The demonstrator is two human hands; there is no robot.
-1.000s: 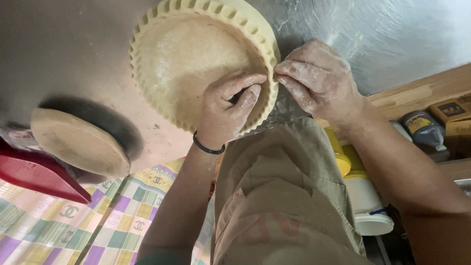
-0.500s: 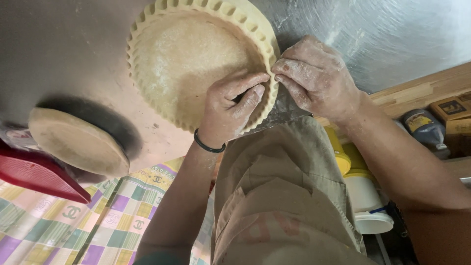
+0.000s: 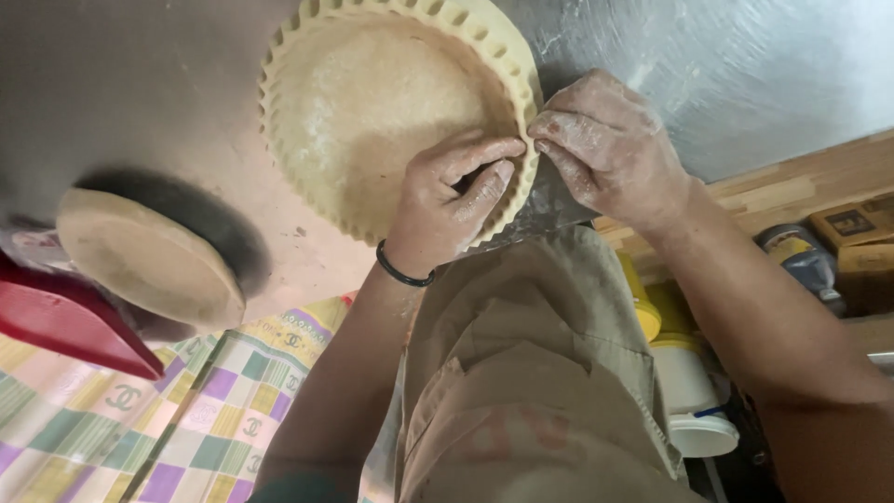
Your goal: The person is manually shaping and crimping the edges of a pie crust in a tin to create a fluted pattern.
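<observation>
A round pie shell of pale raw dough (image 3: 372,121) with a crimped, wavy rim lies on a steel worktop (image 3: 726,65). My left hand (image 3: 456,200) rests inside the shell at its near right rim, fingers curled against the dough edge; a black band circles that wrist. My right hand (image 3: 605,149), dusted with flour, pinches the same stretch of rim from the outside, fingertips meeting those of the left hand.
A flat disc of dough (image 3: 149,256) lies on the worktop to the left, beside a red object (image 3: 65,326). A checked cloth (image 3: 177,410) covers the near left. Yellow and white tubs (image 3: 680,373) and jars (image 3: 801,261) sit below a wooden edge (image 3: 792,186) on the right.
The pinching point has shifted a little along the rim; both hands stay on the near right edge of the shell. The view has barely moved.
</observation>
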